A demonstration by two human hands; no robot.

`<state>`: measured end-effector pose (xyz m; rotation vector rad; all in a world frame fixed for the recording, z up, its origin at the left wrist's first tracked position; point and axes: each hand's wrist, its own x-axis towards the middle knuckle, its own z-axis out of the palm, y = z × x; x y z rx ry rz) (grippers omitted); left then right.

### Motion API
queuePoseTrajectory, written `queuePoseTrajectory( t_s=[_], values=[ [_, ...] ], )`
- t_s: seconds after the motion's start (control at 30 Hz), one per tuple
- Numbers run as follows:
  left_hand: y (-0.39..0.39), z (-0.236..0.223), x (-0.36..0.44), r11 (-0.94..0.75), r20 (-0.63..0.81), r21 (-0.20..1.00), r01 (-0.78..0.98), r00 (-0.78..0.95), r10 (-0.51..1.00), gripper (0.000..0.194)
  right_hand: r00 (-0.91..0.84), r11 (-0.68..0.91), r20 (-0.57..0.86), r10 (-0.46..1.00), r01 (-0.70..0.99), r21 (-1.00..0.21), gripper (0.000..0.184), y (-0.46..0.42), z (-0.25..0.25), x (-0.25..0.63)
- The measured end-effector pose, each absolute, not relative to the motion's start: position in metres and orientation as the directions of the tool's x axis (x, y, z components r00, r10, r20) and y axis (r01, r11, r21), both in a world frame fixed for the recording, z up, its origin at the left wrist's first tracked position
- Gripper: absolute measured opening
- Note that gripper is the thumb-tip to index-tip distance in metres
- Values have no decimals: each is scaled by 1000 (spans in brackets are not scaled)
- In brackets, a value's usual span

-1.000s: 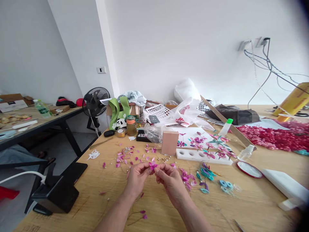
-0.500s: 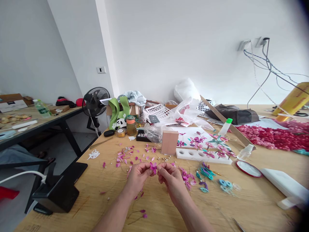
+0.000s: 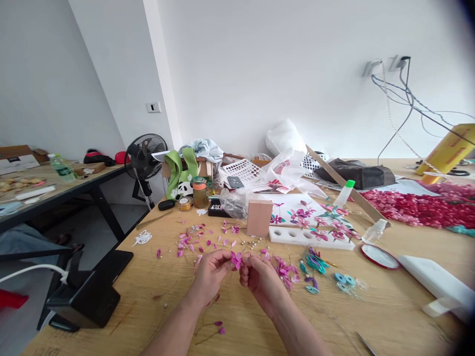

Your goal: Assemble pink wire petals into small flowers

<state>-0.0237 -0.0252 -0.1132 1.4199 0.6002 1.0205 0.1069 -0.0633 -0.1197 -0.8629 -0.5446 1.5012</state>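
Between thumb and forefinger, my left hand [image 3: 212,273] pinches a small magenta artificial flower [image 3: 236,260] above the wooden table. Right beside its petals, my right hand [image 3: 261,277] is closed, thumb against forefinger with the other fingers curled in. Whatever those fingertips grip is too small to make out. Loose pink petals [image 3: 191,242] on thin stems lie beyond my left hand. A pile of pink petals [image 3: 287,273] sits just right of my right hand. Two purple buds on a wire stem [image 3: 221,331] rest nearer to me.
Behind my hands stand a wooden block [image 3: 259,218] and a white holder with holes [image 3: 311,238] with finished flowers over it. To the right lie teal and purple pieces [image 3: 315,262], blue spools [image 3: 344,279] and tweezers [image 3: 365,343]. A black box [image 3: 83,299] stands at the left edge.
My right hand has turned slightly and its fingers have curled in more. The flower stays in my left hand, a little more face-on. The view has shifted slightly.
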Motion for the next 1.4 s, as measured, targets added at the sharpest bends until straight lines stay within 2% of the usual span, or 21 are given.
queuePoseTrajectory(
  t_s=[0.17, 0.3, 0.4, 0.57, 0.77, 0.93, 1.4],
  values=[
    [-25, -111, -25, -145, 208, 975, -167, 473, 856, 16, 117, -46, -133, 984, -554, -831, 22, -63, -122, 111],
    [-25, -111, -26, -135, 184, 982, -135, 489, 852, 17, 158, 49, -17, 987, -400, -915, 29, -63, -118, 114],
    [-25, -112, -25, -96, 143, 989, -116, 529, 837, 18, 124, 88, 52, 991, -310, -947, 27, -64, -115, 115],
    [-25, -112, -25, -91, 116, 993, -74, 575, 810, 20, 42, 74, 64, 997, -329, -941, 27, -66, -112, 114],
    [-26, -111, -29, -45, 99, 994, -103, 600, 794, 21, -28, 115, 131, 991, -323, -939, 27, -68, -112, 113],
    [-26, -109, -30, -2, 88, 990, -139, 616, 783, 21, -92, 91, 129, 987, -336, -937, 27, -68, -115, 113],
    [-23, -113, -33, 15, 68, 993, -121, 647, 760, 19, -125, 61, 108, 986, -331, -942, 9, -70, -109, 118]
  ],
)
